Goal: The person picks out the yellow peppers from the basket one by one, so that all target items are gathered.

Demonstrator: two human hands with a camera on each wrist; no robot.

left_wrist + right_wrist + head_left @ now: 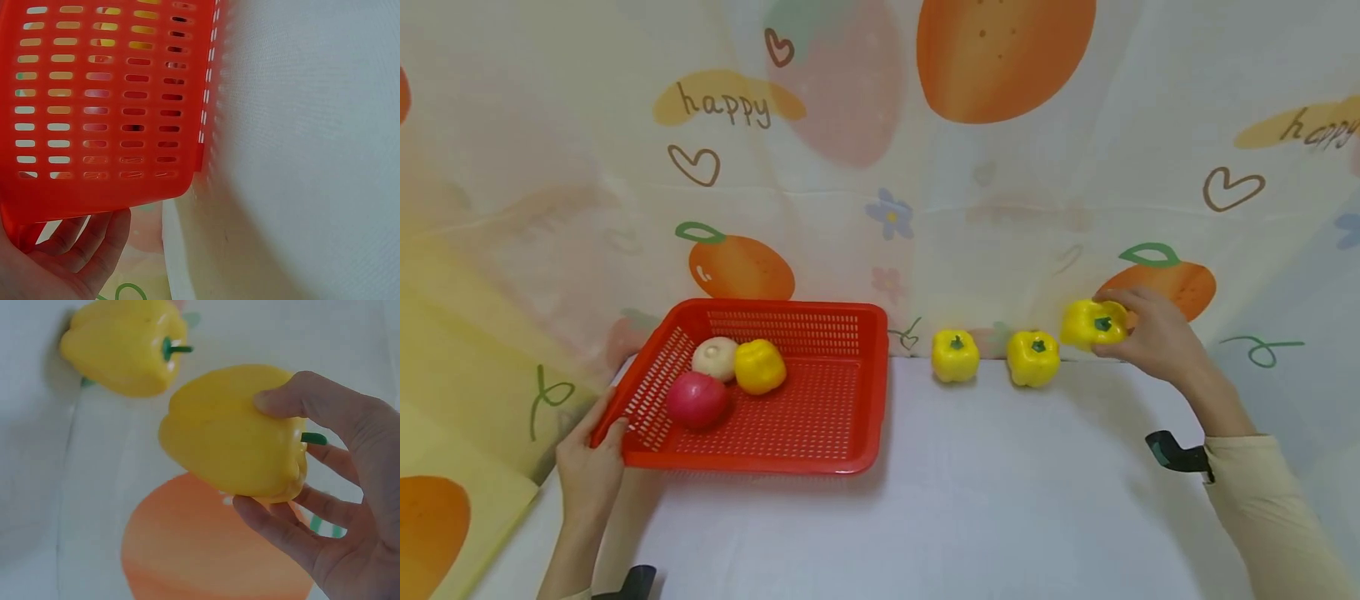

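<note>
My right hand (1157,337) grips a yellow bell pepper (1093,323) with a green stem, thumb on one side and fingertips on the other in the right wrist view. Two more yellow peppers stand on the table to its left, a nearer one (1033,358) and a farther one (955,357). At the left, my left hand (591,467) holds the left end of a red plastic basket (880,400) by its rim. Inside lie a yellow pepper (760,367), a pinkish-red round item (697,400) and a whitish round one (715,358), bunched towards the left.
A white-covered table (970,500) stretches out under the basket and peppers. Behind it hangs a cloth (850,250) printed with fruit, hearts and flowers, close to the backs of the peppers and basket.
</note>
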